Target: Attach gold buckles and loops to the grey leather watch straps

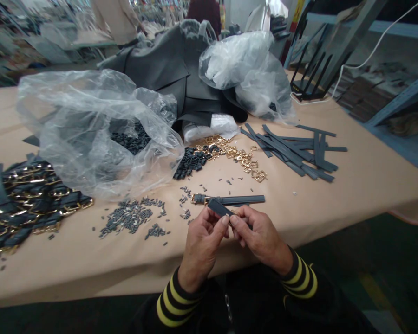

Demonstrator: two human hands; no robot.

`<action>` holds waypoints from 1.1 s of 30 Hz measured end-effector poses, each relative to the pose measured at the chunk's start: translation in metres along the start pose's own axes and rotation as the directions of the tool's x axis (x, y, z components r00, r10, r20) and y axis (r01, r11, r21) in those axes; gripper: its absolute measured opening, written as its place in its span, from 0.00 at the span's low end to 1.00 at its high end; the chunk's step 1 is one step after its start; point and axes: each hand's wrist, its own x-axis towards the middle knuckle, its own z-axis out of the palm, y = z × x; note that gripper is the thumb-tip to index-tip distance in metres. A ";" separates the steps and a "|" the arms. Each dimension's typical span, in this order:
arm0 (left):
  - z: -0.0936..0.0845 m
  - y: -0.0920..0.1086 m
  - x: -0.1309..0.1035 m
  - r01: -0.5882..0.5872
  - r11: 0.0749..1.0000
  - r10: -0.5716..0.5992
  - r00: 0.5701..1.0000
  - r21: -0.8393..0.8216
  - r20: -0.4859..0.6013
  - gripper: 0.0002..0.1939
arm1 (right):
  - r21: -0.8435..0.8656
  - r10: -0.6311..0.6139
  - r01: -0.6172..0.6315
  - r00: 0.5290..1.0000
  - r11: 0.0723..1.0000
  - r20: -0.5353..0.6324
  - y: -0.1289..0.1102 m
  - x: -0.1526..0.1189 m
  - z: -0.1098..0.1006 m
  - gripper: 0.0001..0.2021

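Note:
Both hands meet near the table's front edge around one dark strap (219, 207). My left hand (204, 241) pinches it between thumb and fingers, and its free end points up and left. On the other side my right hand (261, 234) grips the same strap, thumb close to the left thumb; a bit of gold metal shows between the hands. Just beyond them lie dark straps with gold buckles (245, 199). Gold buckles (245, 159) and black loops (191, 162) are heaped farther back.
Small dark pieces (128, 218) are scattered left of my hands. Buckled straps (28, 204) pile at far left. Behind are a clear plastic bag (101, 134), dark sheets (160, 65), loose strips (296, 153) and a black router (310, 88). A person (114, 21) stands in the background.

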 end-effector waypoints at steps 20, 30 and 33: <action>-0.018 -0.004 -0.011 0.087 0.975 -0.058 0.988 -0.206 0.141 0.05 | -0.063 0.014 -0.005 0.991 0.998 0.132 0.000 0.007 -0.014 0.13; -0.025 -0.009 -0.006 0.492 0.794 -0.305 0.831 -0.357 0.466 0.10 | -0.286 0.045 0.019 0.976 0.958 0.215 -0.004 0.006 -0.017 0.18; -0.026 -0.007 -0.008 0.499 0.793 -0.290 0.814 -0.350 0.504 0.13 | -0.267 0.051 0.040 0.945 0.963 0.323 -0.005 0.006 -0.020 0.17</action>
